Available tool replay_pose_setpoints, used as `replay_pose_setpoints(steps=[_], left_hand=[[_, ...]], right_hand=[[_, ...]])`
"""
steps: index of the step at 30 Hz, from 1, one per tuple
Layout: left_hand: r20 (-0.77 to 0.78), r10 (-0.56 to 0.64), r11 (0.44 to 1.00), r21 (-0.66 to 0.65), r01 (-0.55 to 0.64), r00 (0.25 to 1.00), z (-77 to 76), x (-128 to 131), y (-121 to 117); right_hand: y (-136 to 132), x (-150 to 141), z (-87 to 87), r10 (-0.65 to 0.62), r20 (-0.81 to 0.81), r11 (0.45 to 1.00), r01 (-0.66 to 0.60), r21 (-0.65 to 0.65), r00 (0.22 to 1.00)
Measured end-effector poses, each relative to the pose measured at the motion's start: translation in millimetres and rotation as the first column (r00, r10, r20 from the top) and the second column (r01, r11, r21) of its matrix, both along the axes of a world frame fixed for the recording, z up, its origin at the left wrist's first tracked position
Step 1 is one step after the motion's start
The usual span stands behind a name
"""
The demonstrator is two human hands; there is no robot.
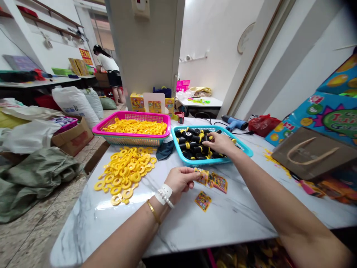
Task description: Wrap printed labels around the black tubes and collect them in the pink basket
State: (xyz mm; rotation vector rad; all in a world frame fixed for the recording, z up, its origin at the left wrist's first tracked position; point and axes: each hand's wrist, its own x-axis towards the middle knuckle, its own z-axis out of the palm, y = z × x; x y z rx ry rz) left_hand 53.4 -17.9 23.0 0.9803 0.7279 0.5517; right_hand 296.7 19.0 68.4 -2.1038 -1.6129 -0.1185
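My left hand (180,181) rests on the marble table (195,227) with its fingers pinched on a small orange sticker packet (202,175). Two more packets lie beside it, one to the right (219,182) and one nearer me (203,201). My right hand (219,143) reaches into the blue basket (184,158), fingers closed around one of the black and yellow parts (195,147) piled inside.
A pink basket (131,139) of yellow rings and a loose pile of yellow rings (125,171) sit to the left. A brown paper bag (309,154), a colourful box (323,119), a blue heat gun (234,123) and a red bag (262,124) line the right. A person (110,72) stands far back.
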Motion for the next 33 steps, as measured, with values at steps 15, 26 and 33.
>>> replay_pose_setpoints(steps=[15,26,33], left_hand=[[0.131,0.087,0.931,-0.364,-0.034,0.988,6.0,3.2,5.6],[0.199,0.041,0.918,-0.395,0.041,0.979,-2.5,5.0,5.9],[0.176,0.032,0.940,-0.341,0.030,0.984,-5.1,6.9,3.5]], right_hand=[[-126.0,-55.2,-18.8,0.449,-0.640,0.893,-0.349,0.286,0.624],[-130.6,-58.2,-35.2,0.392,-0.579,0.920,-0.291,0.263,0.715],[-131.5,-64.3,-28.0,0.396,-0.385,0.918,-0.345,0.196,0.834]])
